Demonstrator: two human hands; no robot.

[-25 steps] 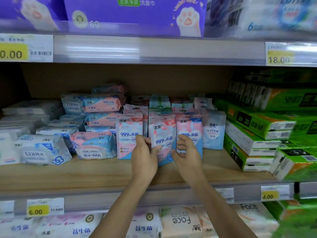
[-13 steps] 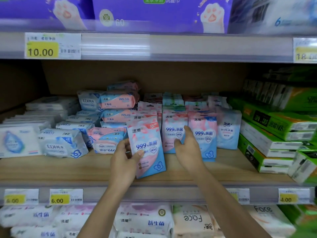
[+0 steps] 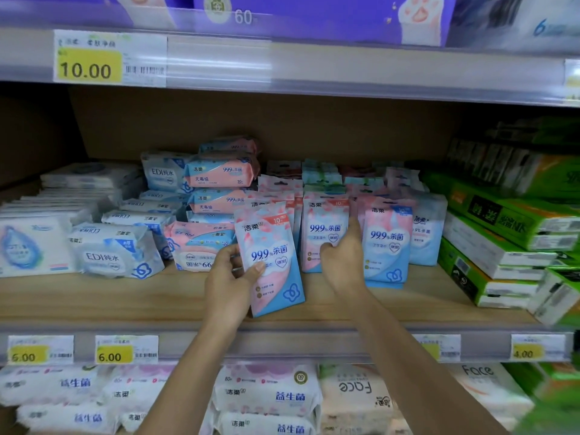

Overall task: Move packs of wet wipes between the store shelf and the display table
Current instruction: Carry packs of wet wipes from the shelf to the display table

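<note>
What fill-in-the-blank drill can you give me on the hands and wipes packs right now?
The left hand grips just ____ tilted pack.
The right hand curls its fingers on a standing pack that rests on the wooden ____.
The yellow price tag at top left reads ____.
Missing words: one; shelf; 10.00.
</note>
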